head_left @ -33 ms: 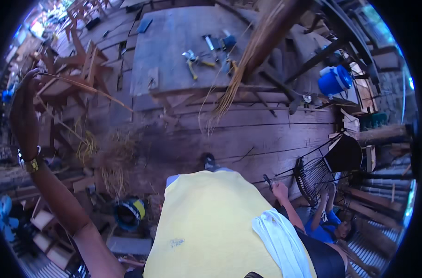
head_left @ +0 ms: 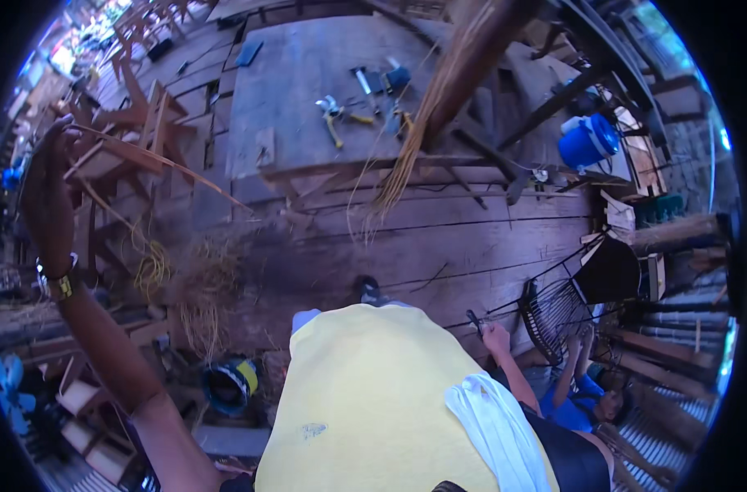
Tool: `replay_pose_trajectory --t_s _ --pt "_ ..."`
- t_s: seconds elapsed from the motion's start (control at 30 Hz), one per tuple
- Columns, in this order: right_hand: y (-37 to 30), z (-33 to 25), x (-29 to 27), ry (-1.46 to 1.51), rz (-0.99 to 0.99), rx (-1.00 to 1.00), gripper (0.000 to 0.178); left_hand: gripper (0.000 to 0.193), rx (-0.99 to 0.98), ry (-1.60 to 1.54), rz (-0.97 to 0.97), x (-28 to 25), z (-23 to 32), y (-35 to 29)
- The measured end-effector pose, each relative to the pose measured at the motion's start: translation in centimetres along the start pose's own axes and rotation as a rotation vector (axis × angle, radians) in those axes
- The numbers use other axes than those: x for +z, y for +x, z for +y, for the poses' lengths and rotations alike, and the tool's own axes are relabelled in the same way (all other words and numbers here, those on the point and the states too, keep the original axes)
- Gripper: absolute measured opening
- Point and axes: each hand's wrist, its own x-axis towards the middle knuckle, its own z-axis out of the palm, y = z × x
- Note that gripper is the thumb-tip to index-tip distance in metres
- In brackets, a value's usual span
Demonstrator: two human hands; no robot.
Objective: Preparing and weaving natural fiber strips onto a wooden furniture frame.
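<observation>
At the far left, my left hand (head_left: 48, 193) is raised, its wrist bearing a gold-coloured watch. Its fingers are bent around a thin brown strip (head_left: 168, 161), like rattan or cane, whose free end reaches right over the floor. A looser bent strand hangs below it. My right hand (head_left: 494, 334), lower right of the middle, is closed on a small dark tool (head_left: 473, 321) whose kind I cannot make out. Beside that hand stands a dark chair frame with slats (head_left: 547, 316).
A wooden table (head_left: 295, 70) bears pliers (head_left: 332, 123) and other hand tools. Long strands (head_left: 406, 164) hang by a post. A blue jug (head_left: 588, 141) stands far right; a bucket (head_left: 228, 385) and fibre heaps (head_left: 201, 287) lie left. A co-worker in blue (head_left: 572, 406) sits right.
The strip's free end has shifted slightly right and down. My left hand has moved only a little and still holds it. My right hand has hardly moved. The view has shifted slightly.
</observation>
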Motion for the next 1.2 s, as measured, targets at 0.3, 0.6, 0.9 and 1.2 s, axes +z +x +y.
replay_pose_trajectory --t_s 0.3,0.6,0.9,1.2 --pt "-0.1 2.5 3.5 0.282 0.143 0.233 0.033 0.031 -0.139 -0.943 0.163 16.9 14.3 16.4" --pt "-11.4 -5.7 6.0 0.426 0.038 0.670 0.036 0.028 -0.108 -1.225 0.095 34.7 24.0 35.3" --pt "-15.8 -14.1 8.4 0.558 0.082 0.931 0.037 0.018 -0.066 -1.445 -0.294 47.6 30.7 51.1" --pt "-18.6 -20.0 12.5 0.632 0.121 1.120 0.038 0.017 -0.350 -1.878 -0.737 60.0 34.9 54.1"
